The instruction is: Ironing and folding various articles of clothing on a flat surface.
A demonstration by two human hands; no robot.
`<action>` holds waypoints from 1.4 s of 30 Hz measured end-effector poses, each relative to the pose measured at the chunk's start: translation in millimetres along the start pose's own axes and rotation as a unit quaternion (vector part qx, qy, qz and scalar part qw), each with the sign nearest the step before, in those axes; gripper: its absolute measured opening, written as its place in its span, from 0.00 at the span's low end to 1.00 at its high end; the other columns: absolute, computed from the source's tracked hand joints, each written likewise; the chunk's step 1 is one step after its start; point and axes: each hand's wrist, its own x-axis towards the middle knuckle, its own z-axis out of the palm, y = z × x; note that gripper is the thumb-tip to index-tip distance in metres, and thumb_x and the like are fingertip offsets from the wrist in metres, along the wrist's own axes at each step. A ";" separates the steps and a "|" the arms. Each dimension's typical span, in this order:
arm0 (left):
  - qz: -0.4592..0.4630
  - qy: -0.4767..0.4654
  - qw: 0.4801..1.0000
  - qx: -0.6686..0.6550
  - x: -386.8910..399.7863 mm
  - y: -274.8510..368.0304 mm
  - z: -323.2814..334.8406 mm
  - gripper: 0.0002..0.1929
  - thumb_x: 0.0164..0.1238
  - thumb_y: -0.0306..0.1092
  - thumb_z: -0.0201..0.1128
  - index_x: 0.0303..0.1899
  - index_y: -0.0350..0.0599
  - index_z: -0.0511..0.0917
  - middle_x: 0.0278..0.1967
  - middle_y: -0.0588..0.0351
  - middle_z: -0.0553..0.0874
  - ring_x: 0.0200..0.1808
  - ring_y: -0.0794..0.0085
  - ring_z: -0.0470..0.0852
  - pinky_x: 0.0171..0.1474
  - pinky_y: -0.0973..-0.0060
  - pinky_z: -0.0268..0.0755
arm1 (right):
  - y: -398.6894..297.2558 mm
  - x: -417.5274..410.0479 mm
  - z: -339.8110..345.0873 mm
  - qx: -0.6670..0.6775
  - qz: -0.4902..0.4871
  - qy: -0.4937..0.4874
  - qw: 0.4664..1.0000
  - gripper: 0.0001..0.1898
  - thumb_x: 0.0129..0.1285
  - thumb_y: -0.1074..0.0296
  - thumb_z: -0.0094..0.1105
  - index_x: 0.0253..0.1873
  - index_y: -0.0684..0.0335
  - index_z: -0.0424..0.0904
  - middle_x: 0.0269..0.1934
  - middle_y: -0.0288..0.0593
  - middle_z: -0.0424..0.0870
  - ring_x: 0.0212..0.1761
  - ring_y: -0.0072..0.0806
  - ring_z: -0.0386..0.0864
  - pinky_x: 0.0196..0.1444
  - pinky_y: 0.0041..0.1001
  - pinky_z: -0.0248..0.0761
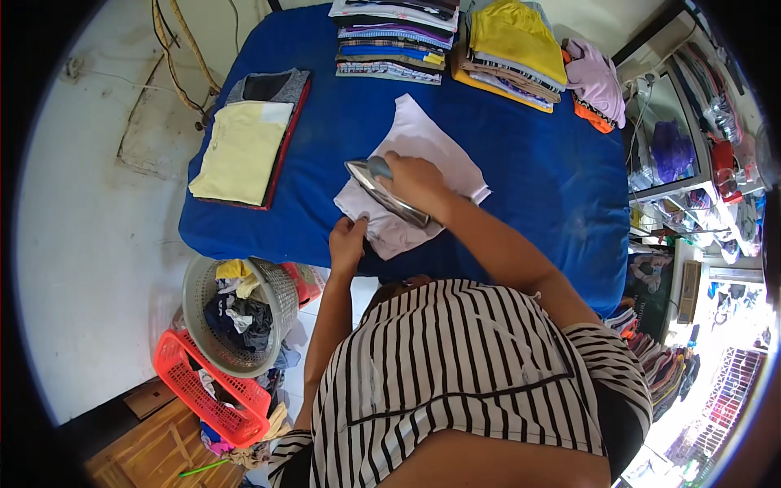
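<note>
A pale pink garment lies spread on the blue cloth that covers the table. My right hand grips the grey handle of a clothes iron, whose metal body rests on the garment with its tip toward the far left. At the garment's near left edge, my left hand pinches the fabric between thumb and fingers. The near part of the garment is rumpled. My right hand and the iron hide some of its middle.
A folded yellow shirt tops a small pile at left. Folded clothes and a second stack stand along the back, beside a bundled pink cloth. Below the table's left edge are a grey laundry basket and a red plastic basket.
</note>
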 end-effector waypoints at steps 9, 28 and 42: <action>0.086 0.115 0.953 -0.268 -15.8 -23.2 -10.6 0.12 0.69 0.34 0.56 0.50 0.41 0.71 0.27 0.55 0.79 0.15 0.77 0.71 0.18 0.82 0.62 | -21.6 -9.6 7.1 0.056 -0.068 -0.028 0.996 0.17 0.65 0.58 0.55 0.49 0.67 0.72 0.34 0.53 0.84 0.34 0.50 0.83 0.38 0.42 0.73; -0.037 0.050 0.991 -0.118 -22.4 6.8 -5.0 0.18 0.67 0.42 0.59 0.48 0.36 0.73 0.29 0.55 0.79 0.14 0.78 0.71 0.17 0.82 0.61 | 125.6 -81.7 -40.0 -0.023 0.226 0.016 0.974 0.21 0.66 0.49 0.53 0.50 0.63 0.69 0.36 0.52 0.85 0.35 0.50 0.83 0.38 0.43 0.74; -0.027 -0.001 0.999 -0.021 -11.2 -4.1 8.3 0.16 0.64 0.45 0.61 0.35 0.38 0.74 0.18 0.59 0.73 0.12 0.79 0.65 0.15 0.79 0.55 | 184.9 -98.0 -13.3 -0.230 0.217 0.336 0.887 0.15 0.57 0.57 0.62 0.44 0.59 0.78 0.46 0.47 0.73 0.46 0.45 0.73 0.44 0.40 0.69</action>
